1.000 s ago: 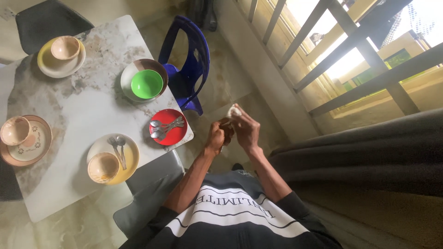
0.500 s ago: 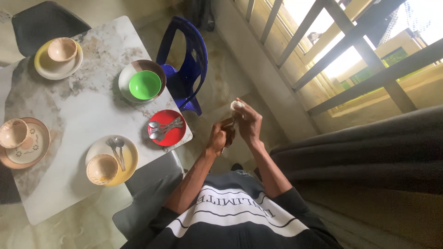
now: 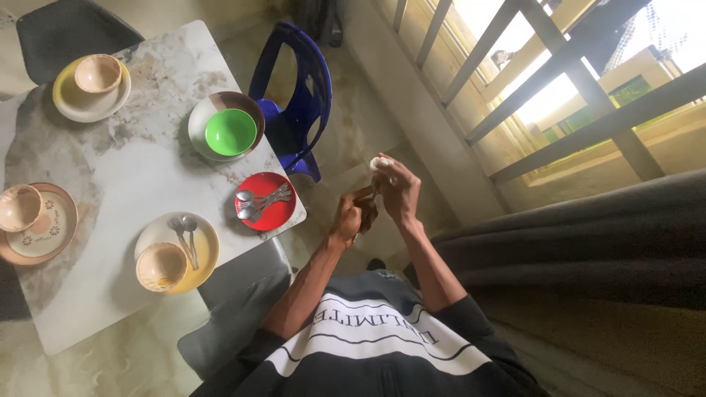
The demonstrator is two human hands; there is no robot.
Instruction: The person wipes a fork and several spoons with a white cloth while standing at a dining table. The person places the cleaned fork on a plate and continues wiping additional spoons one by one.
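My left hand (image 3: pixel 351 218) and my right hand (image 3: pixel 397 190) are held together in front of my chest, over the floor to the right of the table. The right hand's fingers are closed on a small whitish thing (image 3: pixel 380 162) that shows at the fingertips. In the left hand is a thin brownish thing (image 3: pixel 365 194) that reaches toward the right hand. I cannot tell what either thing is. Closest to my hands on the table is a red plate (image 3: pixel 273 210) with several metal spoons (image 3: pixel 259 202) on it.
On the marble table (image 3: pixel 132 162) are a green bowl (image 3: pixel 230 131) on a plate, a beige bowl on a yellow plate (image 3: pixel 200 254) with spoons, and two more bowl-and-plate sets at the left. A blue plastic chair (image 3: pixel 305 95) stands beside the table, railing bars beyond.
My hands have stayed together at the same spot, and the right hand's fingers have shifted slightly on the whitish thing. The dishes have not moved.
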